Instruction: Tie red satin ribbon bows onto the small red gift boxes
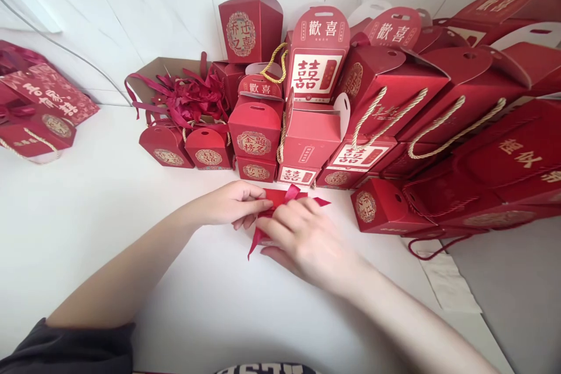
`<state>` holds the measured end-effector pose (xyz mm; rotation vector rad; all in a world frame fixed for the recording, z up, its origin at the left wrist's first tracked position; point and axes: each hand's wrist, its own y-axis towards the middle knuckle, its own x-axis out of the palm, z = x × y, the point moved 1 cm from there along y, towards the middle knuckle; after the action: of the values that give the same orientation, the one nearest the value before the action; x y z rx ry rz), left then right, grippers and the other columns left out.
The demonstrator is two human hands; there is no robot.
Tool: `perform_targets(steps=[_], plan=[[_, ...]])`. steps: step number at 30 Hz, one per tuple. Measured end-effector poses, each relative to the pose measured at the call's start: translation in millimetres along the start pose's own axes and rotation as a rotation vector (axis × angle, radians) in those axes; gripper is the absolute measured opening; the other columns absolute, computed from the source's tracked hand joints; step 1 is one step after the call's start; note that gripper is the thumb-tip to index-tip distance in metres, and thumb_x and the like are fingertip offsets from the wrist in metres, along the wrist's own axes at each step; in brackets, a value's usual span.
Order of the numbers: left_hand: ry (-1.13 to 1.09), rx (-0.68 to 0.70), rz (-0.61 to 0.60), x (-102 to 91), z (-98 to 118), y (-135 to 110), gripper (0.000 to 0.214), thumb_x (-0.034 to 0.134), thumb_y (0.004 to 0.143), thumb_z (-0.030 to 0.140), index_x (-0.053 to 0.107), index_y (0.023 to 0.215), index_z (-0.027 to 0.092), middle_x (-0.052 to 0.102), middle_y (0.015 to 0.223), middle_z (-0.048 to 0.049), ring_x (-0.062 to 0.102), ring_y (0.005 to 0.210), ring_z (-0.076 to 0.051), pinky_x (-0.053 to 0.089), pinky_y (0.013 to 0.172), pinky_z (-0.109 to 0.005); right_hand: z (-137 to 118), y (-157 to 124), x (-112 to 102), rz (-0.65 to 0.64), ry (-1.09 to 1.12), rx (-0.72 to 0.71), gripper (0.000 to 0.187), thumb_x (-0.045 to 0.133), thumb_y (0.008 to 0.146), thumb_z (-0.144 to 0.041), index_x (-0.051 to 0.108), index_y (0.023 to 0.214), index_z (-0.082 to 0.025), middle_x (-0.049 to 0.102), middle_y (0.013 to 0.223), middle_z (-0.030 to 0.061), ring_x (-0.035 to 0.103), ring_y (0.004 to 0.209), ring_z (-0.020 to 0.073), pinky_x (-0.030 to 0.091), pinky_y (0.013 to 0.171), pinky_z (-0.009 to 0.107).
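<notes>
On the white tabletop between my hands is a small red gift box [274,195], largely covered by them. A dark pink ribbon [254,241] is on it; one tail hangs toward me and a loop and another tail stick out at the far right. My left hand [236,203] grips the box's left side, thumb on top and fingers curled. Over the top and near side lies my right hand [304,239], its fingers bent and closed on the ribbon, with the fingertips partly hidden.
A brown carton [151,73] full of pink ribbons stands behind. Stacked red gift boxes [256,143] line the back and right side. At far left are a patterned red bag [56,93] and another red box [44,131]. White tissue [449,280] lies near the right edge.
</notes>
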<state>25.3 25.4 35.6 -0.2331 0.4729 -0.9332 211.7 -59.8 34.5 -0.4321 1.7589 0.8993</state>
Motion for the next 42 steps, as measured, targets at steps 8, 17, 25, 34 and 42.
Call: perform_targets(steps=[8, 17, 25, 34, 42], plan=[[0.256, 0.061, 0.226, 3.5, -4, 4, 0.051, 0.061, 0.083, 0.058, 0.046, 0.06, 0.015, 0.042, 0.054, 0.0044, 0.036, 0.05, -0.007, 0.026, 0.047, -0.021, 8, -10, -30, -0.089, 0.188, -0.012, 0.016, 0.05, 0.098, -0.016, 0.065, 0.103, -0.02, 0.067, 0.092, 0.004, 0.057, 0.085, 0.0181, 0.038, 0.076, 0.031], [0.344, 0.024, 0.228, 6.7, 0, 1, 0.041, 0.073, 0.071, 0.055, 0.059, 0.07, 0.016, 0.055, 0.066, 0.0029, 0.046, 0.058, -0.01, 0.033, 0.051, -0.022, 35, -30, -52, -0.613, 0.536, 0.249, 0.003, 0.066, 0.087, -0.027, 0.067, 0.088, -0.024, 0.069, 0.082, -0.0022, 0.062, 0.072, 0.0146, 0.039, 0.064, 0.025], [0.265, 0.016, 0.214, 10.9, 2, 2, 0.046, 0.055, 0.086, 0.059, 0.063, 0.072, 0.016, 0.051, 0.06, 0.0026, 0.044, 0.053, -0.01, 0.031, 0.049, -0.022, 66, -20, -34, -0.347, 0.571, 0.713, 0.053, 0.033, 0.096, -0.063, 0.062, 0.086, -0.02, 0.068, 0.087, 0.0057, 0.06, 0.078, 0.0212, 0.044, 0.074, 0.032], [0.257, 0.002, 0.18, 10.4, 1, 4, 0.039, 0.078, 0.066, 0.052, 0.063, 0.074, 0.017, 0.06, 0.07, 0.0033, 0.053, 0.061, -0.012, 0.038, 0.054, -0.021, 69, -22, -32, -0.628, 0.9, 0.437, 0.038, 0.051, 0.094, -0.048, 0.055, 0.071, -0.018, 0.056, 0.062, -0.0018, 0.055, 0.059, 0.0121, 0.039, 0.059, 0.023], [0.338, -0.01, 0.198, 9.5, 4, 2, 0.048, 0.079, 0.062, 0.057, 0.051, 0.063, 0.017, 0.054, 0.064, 0.0045, 0.046, 0.057, -0.01, 0.034, 0.052, -0.022, 58, -22, -43, -0.619, 0.575, 0.282, 0.025, 0.049, 0.092, -0.021, 0.052, 0.068, -0.019, 0.048, 0.056, -0.0041, 0.04, 0.05, 0.0098, 0.028, 0.052, 0.025]])
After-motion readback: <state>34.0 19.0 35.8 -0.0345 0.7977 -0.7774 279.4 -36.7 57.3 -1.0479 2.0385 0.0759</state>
